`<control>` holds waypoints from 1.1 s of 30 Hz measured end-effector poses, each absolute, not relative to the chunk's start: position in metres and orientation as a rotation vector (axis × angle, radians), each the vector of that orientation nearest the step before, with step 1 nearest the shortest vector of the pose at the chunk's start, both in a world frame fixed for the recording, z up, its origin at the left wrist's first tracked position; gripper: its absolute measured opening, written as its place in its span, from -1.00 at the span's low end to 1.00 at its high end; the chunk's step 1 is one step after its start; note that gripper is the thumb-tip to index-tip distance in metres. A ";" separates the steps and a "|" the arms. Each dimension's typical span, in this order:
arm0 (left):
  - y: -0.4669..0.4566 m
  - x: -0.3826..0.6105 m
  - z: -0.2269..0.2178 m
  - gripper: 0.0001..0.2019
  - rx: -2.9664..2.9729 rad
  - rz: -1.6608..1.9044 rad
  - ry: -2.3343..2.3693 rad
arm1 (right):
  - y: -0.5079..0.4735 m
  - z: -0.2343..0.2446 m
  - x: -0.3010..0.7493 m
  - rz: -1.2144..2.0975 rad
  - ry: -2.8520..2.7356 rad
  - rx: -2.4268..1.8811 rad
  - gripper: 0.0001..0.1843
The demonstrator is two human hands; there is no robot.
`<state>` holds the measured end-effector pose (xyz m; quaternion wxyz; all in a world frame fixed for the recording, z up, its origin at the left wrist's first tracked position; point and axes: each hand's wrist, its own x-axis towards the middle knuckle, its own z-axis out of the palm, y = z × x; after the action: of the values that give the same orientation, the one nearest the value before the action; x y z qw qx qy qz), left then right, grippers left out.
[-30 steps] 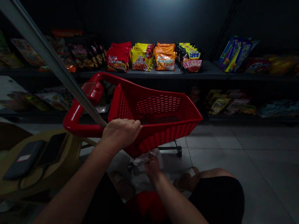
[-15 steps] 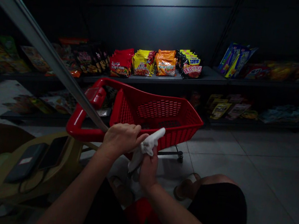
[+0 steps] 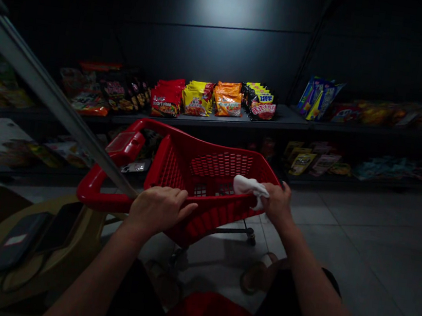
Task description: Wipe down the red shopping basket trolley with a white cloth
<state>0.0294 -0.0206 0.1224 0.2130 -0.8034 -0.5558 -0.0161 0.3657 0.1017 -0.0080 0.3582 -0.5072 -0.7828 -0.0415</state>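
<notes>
A red plastic shopping cart (image 3: 220, 208) with lattice walls stands side-on in front of me, its handle to the left. My left hand (image 3: 157, 210) is closed over the near rim, close to the handle end, beside the foot of a grey metal pole (image 3: 92, 145). Farther right, my right hand (image 3: 277, 200) grips a crumpled white cloth (image 3: 248, 186) at the near rim toward the front corner. Part of the cloth hangs over the inside of the basket. The palm side of each hand is hidden.
Shelves (image 3: 200, 120) behind the cart carry red, yellow, orange and black noodle packets (image 3: 226, 100), with blue snack bags (image 3: 320, 97) farther right. At lower left, a power bank (image 3: 15, 243) and a phone (image 3: 60, 226) lie on a yellowish stool (image 3: 83, 245). Grey tiles (image 3: 379, 237) cover the floor.
My right hand has moved right along the near rim with the cloth, away from my left hand. The left hand stays on the rim. The view has tilted slightly upward.
</notes>
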 end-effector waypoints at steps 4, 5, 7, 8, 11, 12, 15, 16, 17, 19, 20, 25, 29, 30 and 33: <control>-0.020 0.026 0.120 -0.54 -2.229 -0.065 -1.536 | 0.109 -0.018 0.409 -0.199 -1.959 -1.467 -0.67; -0.019 0.023 0.120 -0.53 -2.224 -0.061 -1.537 | 0.105 -0.017 0.408 -0.209 -1.968 -1.459 -0.68; -0.015 0.017 0.119 -0.50 -2.207 -0.034 -1.550 | 0.091 -0.012 0.395 -0.195 -2.006 -1.413 -0.70; -0.012 0.014 0.119 -0.49 -2.193 -0.015 -1.565 | 0.082 -0.008 0.383 -0.159 -2.043 -1.373 -0.71; -0.002 0.002 0.121 -0.45 -2.136 0.052 -1.623 | 0.054 0.006 0.340 -0.010 -2.177 -1.227 -0.71; 0.002 -0.002 0.121 -0.44 -2.110 0.075 -1.646 | 0.045 0.011 0.325 0.021 -2.209 -1.202 -0.69; 0.012 -0.014 0.121 -0.39 -2.015 0.125 -1.736 | 0.026 0.019 0.290 0.014 -2.262 -1.213 -0.59; 0.015 -0.020 0.120 -0.37 -1.987 0.137 -1.766 | 0.022 0.020 0.284 0.000 -2.289 -1.203 -0.57; 0.018 -0.026 0.119 -0.36 -1.965 0.148 -1.795 | 0.020 0.020 0.282 -0.007 -2.331 -1.172 -0.56; 0.024 -0.040 0.117 -0.35 -1.947 0.174 -1.836 | 0.021 0.019 0.289 0.025 -2.436 -1.072 -0.55; 0.026 -0.048 0.117 -0.35 -1.946 0.189 -1.854 | 0.023 0.018 0.298 0.065 -2.484 -1.022 -0.55; 0.035 -0.076 0.123 -0.39 -1.929 0.259 -1.953 | 0.044 0.001 0.354 0.276 -2.408 -0.912 -0.78; 0.037 -0.047 0.118 -0.42 -2.043 0.251 -1.897 | 0.040 -0.014 0.344 0.243 -2.123 -1.076 -0.78; 0.037 -0.031 0.112 -0.44 -2.167 0.241 -1.842 | 0.034 -0.014 0.332 0.221 -2.091 -1.147 -0.77; 0.038 0.019 0.086 -0.37 -2.324 0.201 -1.770 | 0.015 -0.010 0.296 0.153 -2.147 -1.256 -0.70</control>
<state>0.0193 0.0382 0.0865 0.1066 -0.7892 -0.6010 0.0684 0.2958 0.0153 -0.0100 0.3188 -0.4777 -0.8166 0.0581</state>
